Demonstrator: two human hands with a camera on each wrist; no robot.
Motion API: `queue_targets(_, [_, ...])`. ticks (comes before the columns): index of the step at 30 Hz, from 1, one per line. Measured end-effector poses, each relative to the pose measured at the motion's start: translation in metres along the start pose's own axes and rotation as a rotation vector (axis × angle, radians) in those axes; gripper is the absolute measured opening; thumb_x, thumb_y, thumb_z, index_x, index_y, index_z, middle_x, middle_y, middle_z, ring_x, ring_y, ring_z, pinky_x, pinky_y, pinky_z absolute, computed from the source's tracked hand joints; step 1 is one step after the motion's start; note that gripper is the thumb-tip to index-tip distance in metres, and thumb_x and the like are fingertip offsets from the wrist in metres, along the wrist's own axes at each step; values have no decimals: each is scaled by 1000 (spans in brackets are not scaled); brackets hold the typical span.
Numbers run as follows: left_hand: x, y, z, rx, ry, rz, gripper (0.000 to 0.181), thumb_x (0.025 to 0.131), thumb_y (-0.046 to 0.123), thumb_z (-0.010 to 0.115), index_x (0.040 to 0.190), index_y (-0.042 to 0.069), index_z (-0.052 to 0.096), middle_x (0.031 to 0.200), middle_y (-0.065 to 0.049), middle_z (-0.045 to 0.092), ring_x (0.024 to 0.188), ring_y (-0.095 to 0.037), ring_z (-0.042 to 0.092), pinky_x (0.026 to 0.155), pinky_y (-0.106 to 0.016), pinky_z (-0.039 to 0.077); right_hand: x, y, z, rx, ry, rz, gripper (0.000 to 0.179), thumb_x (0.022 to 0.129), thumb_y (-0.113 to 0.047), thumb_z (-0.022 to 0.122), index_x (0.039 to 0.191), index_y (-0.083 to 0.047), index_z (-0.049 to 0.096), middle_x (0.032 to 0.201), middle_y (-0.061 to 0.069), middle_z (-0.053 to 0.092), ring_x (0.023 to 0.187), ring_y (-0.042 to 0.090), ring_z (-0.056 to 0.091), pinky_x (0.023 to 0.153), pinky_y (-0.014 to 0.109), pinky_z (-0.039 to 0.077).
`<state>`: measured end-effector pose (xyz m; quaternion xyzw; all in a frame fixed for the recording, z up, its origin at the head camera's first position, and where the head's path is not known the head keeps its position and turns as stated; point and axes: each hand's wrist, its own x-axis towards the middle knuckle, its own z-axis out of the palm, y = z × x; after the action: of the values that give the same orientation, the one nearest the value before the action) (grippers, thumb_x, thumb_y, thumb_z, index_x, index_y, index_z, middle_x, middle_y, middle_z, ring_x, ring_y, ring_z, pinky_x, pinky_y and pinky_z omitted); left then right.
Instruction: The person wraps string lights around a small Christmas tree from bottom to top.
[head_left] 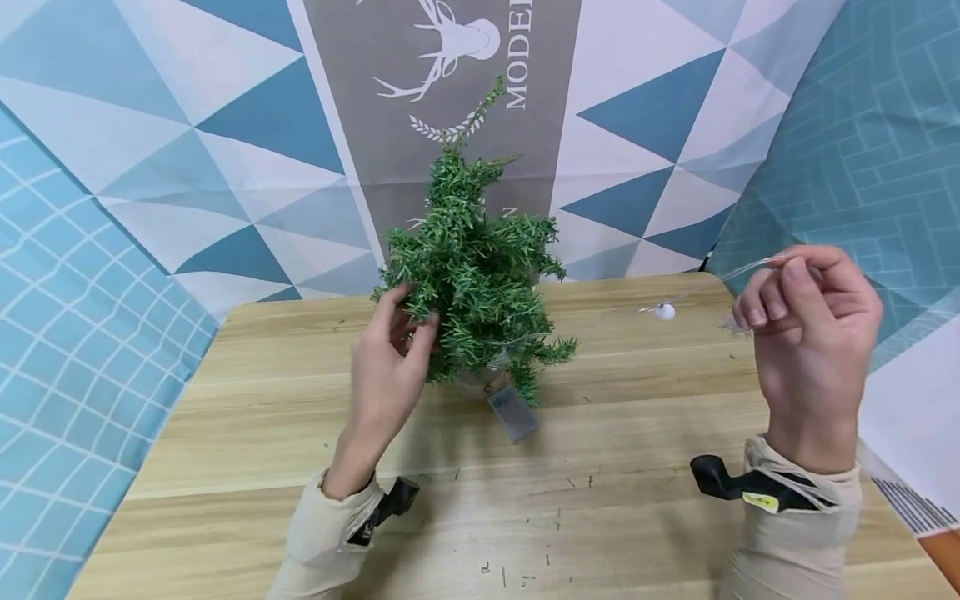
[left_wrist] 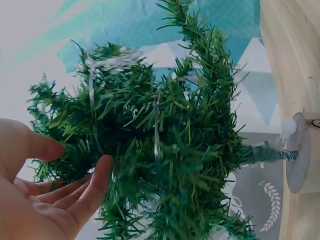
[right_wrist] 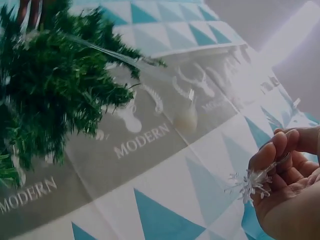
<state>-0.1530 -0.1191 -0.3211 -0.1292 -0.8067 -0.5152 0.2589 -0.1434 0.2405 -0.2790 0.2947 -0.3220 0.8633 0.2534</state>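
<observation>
A small artificial Christmas tree [head_left: 480, 283] stands upright on the wooden table. My left hand [head_left: 390, 358] reaches into its left side, thumb and fingers spread apart and touching the green branches. Silvery wire [left_wrist: 156, 130] runs over the branches in the left wrist view. Off to the right, my right hand [head_left: 813, 321] pinches a clear light-string wire [head_left: 742, 268] between thumb and forefinger, stretched toward the tree. A white ball [head_left: 664, 311] hangs along that wire. By the right fingers is a clear snowflake [right_wrist: 251, 186].
In front of the tree's base lies a clear, greyish battery box [head_left: 513, 414]. Small green bits are scattered over the table [head_left: 600, 517]. Behind stands a patterned cloth backdrop [head_left: 637, 125], and a blue tiled cloth [head_left: 60, 333] hangs on the left.
</observation>
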Motion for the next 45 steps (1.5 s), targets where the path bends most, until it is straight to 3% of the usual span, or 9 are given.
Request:
queue_targets(7, [6,-8,-12,-84,-24,-39,46,99,13,62,143,13,48,78,-9,55,86,-15,72,64,-22,55,0,3,1,35,-42,8,13,96,20,37,96,31,45,62,19,38,53,30,37,50,36,36])
queue_targets(17, [7,-3,-31,-97,-20,-74,45,98,4,58,140,17,49,108,-9,67,93,-23,69,73,-27,58,-3,1,9,75,-119,68,19,98,19,32,98,30,48,62,24,47,59,37,50,59,41,50])
queue_targets(20, [4,6,-38,-10,76,30,34,98,5,58,132,11,56,102,-7,70,87,-21,67,71,-22,55,-3,-3,14,80,-184,73,16,97,19,36,97,29,48,61,23,48,59,35,48,56,38,44])
queue_targets(24, [-4,25,-36,125,179,340,23,95,7,61,116,-3,63,91,-12,69,80,-19,63,72,-22,51,6,-10,23,93,-289,45,9,92,21,43,93,29,48,56,23,46,54,33,45,53,36,36])
queue_targets(27, [-12,38,-22,225,104,565,24,93,13,64,107,-6,65,93,-15,69,86,-24,63,79,-32,52,24,-14,33,60,-326,28,8,89,22,46,91,30,47,54,24,44,51,36,46,52,38,38])
queue_targets(29, [-17,43,-9,333,19,649,24,93,17,64,106,-3,67,98,-15,70,92,-28,63,85,-38,51,38,-12,41,23,-344,21,7,88,23,46,90,30,47,53,25,43,50,38,47,52,41,41])
queue_targets(32, [-21,44,10,513,-49,688,24,92,20,67,108,2,69,102,-11,71,98,-28,62,89,-42,47,54,-7,56,-29,-367,35,8,88,24,47,91,31,47,53,27,43,51,40,48,54,45,45])
queue_targets(35, [-20,40,25,639,-37,686,22,90,18,69,107,3,70,100,-9,71,95,-27,61,88,-42,46,61,-2,63,-46,-400,44,10,88,24,49,92,32,46,53,28,43,52,41,49,56,47,46])
queue_targets(45, [-20,27,37,668,26,615,17,90,14,67,103,4,69,98,-12,67,86,-28,61,82,-42,47,31,-14,41,10,-362,81,11,91,22,40,90,30,46,52,22,42,51,35,46,50,38,36])
